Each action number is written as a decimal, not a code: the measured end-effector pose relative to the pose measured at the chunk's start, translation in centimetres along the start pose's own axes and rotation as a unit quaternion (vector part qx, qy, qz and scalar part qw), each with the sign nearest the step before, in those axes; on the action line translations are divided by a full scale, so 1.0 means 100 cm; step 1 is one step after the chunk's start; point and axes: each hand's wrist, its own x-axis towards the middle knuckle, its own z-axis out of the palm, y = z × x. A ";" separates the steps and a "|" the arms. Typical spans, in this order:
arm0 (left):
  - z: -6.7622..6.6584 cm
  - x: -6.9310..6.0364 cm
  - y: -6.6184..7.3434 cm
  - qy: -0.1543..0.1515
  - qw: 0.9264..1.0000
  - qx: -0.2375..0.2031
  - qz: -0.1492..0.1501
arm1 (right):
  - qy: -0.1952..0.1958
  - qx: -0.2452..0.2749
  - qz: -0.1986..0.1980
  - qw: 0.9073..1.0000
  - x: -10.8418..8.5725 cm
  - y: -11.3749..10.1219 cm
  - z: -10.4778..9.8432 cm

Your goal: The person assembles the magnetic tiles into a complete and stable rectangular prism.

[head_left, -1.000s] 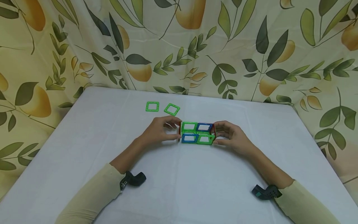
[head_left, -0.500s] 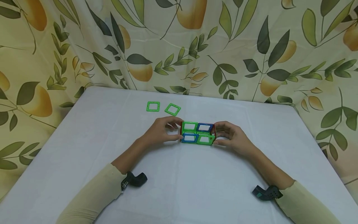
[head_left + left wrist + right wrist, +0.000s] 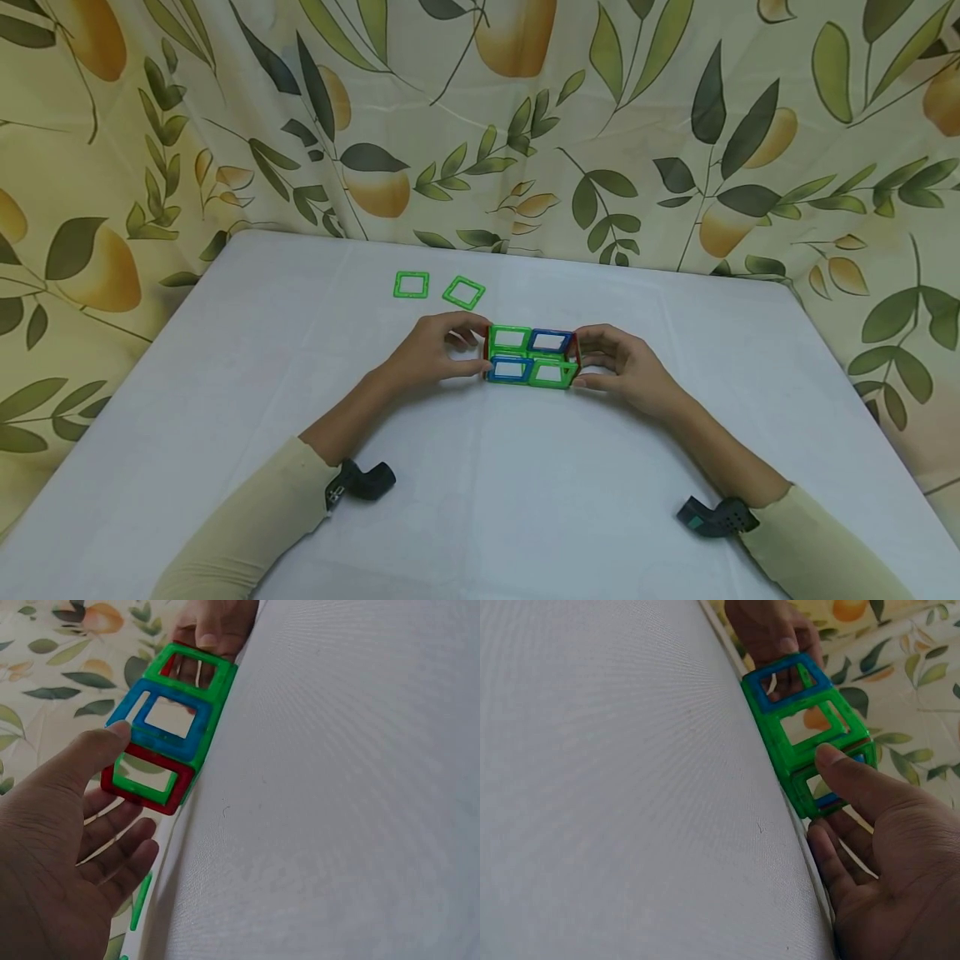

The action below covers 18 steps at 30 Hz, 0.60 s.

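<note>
A box-like block of magnetic tiles (image 3: pixel 551 374), made of green, blue and red square frames, stands on the white-covered table between both hands. My left hand (image 3: pixel 427 350) grips its left end, thumb at the near edge and index finger at the far edge. That end carries a red tile (image 3: pixel 169 810), plain in the left wrist view. At the right end, my right hand (image 3: pixel 630 367) holds the block the same way, its thumb (image 3: pixel 829 756) on the near edge. In the right wrist view the end frame (image 3: pixel 802 799) looks green. The block's underside is hidden.
Two loose green square tiles lie flat behind the left hand: one straight (image 3: pixel 411 285), one turned askew (image 3: pixel 463 292). A white cloth covers the table (image 3: pixel 480 500). Behind its far edge hangs a curtain (image 3: pixel 450 125) printed with fruit and leaves.
My left hand has shifted slightly right, bringing the red end tile against the block's left end, where a narrow gap showed before. The right hand has stayed nearly still.
</note>
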 end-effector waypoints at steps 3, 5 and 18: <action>0.001 0.001 0.000 -0.001 1.000 -0.003 0.003 | 0.003 -0.001 -0.001 1.000 -0.001 0.000 -0.001; 0.001 0.002 0.000 -0.004 1.000 -0.005 0.007 | 0.003 -0.002 -0.002 1.000 -0.001 0.001 -0.001; -0.017 -0.001 -0.002 0.035 0.999 -0.023 0.004 | -0.001 -0.007 -0.009 1.000 0.000 0.003 -0.001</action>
